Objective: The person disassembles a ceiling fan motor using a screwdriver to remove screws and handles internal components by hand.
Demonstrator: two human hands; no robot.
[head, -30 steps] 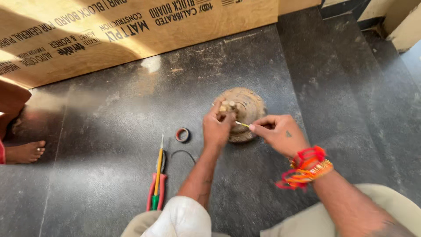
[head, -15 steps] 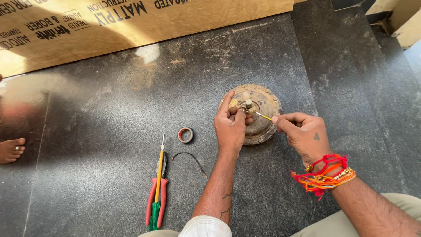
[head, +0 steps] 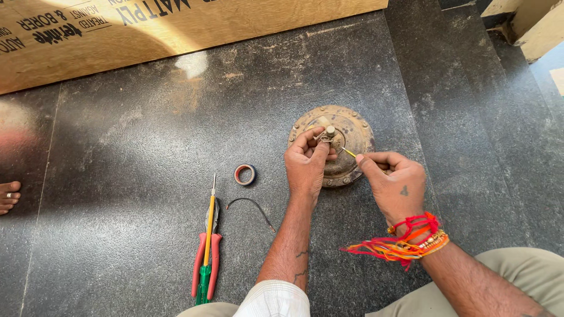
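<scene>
While the person sits on the dark stone floor, both hands are busy at a round, rusty metal disc that lies flat on it. The left hand rests on the near edge of the disc, and its grip is pinched together on some thin wires at the small pale post in the middle. The right hand is just beside the disc on its right side. Its grip is pinched shut on a thin yellow wire that runs from the fingers up to the post. Bright red and orange threads are tied around the right wrist.

To the left of the hands, a small roll of tape lies on the floor. Near it is a short bent piece of black wire. A bit further left, pliers with red handles lie with a yellow and green screwdriver on top of them. A long wooden board lies along the far side. Someone else's bare foot shows at the left edge.
</scene>
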